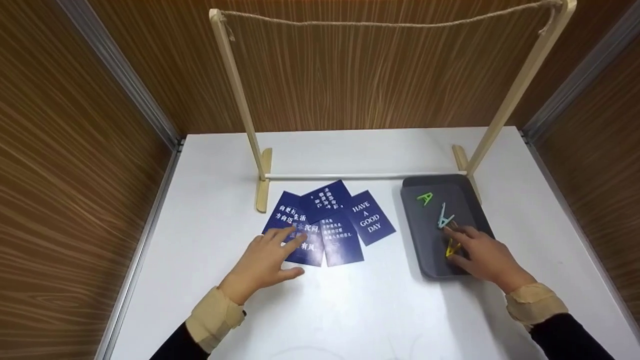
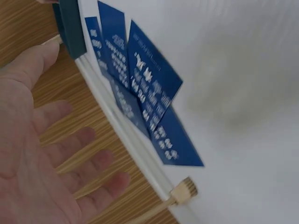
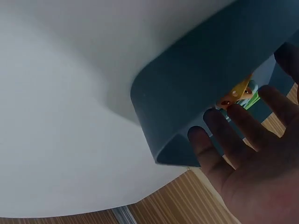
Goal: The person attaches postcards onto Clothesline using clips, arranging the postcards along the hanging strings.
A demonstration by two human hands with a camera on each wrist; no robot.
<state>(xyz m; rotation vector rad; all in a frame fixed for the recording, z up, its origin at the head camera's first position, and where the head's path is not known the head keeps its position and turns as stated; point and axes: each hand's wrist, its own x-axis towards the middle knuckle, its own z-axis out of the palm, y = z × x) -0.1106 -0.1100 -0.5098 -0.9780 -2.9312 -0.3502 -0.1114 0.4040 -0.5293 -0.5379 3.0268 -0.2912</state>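
My left hand [image 1: 267, 257] hovers over the lower left of several overlapping dark blue cards [image 1: 342, 240] with white lettering. Its fingers are spread and hold nothing; the left wrist view shows the palm [image 2: 28, 154] bare. Over the grey tray [image 1: 417, 245] on the right is my right hand [image 1: 485, 255], fingers loosely bent near the clips. Inside the tray lie a green clip [image 1: 424, 198], a light blue clip [image 1: 444, 218] and a yellow clip [image 1: 451, 248], the last partly covered by the fingers. In the right wrist view an orange-yellow clip [image 3: 238, 93] shows beyond the fingertips.
Behind the cards stands a wooden frame [image 1: 235, 85] with a twine [image 1: 350, 23] strung across its top and a white bar [image 1: 335, 176] low between its feet. The tray's far edge meets the frame's right foot. Wood-grain panels [image 1: 100, 175] enclose the white table [image 1: 350, 320].
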